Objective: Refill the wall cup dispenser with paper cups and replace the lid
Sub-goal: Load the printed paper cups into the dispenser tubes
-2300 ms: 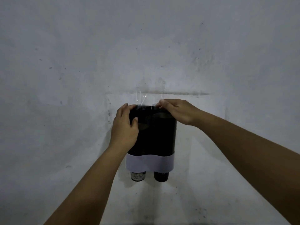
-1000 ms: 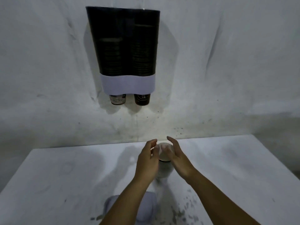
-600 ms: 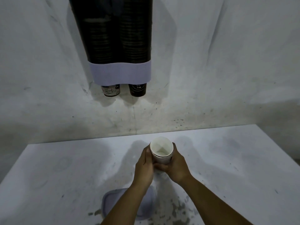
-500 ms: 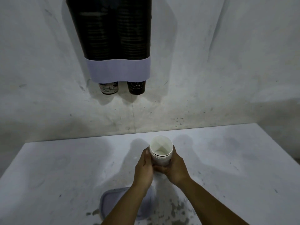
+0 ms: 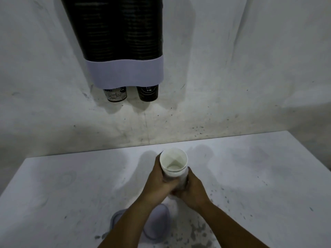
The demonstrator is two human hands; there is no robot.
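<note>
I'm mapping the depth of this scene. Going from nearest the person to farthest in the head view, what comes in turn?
Lid lying on the table → stack of paper cups held by both hands, left hand, right hand → cup dispenser on the wall.

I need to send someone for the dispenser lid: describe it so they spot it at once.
On the white table under the black wall cup dispenser, look at the near edge. The pale grey rounded plastic lid lies flat there, partly hidden beneath the person's forearms, unlike the upright white paper cups.
</note>
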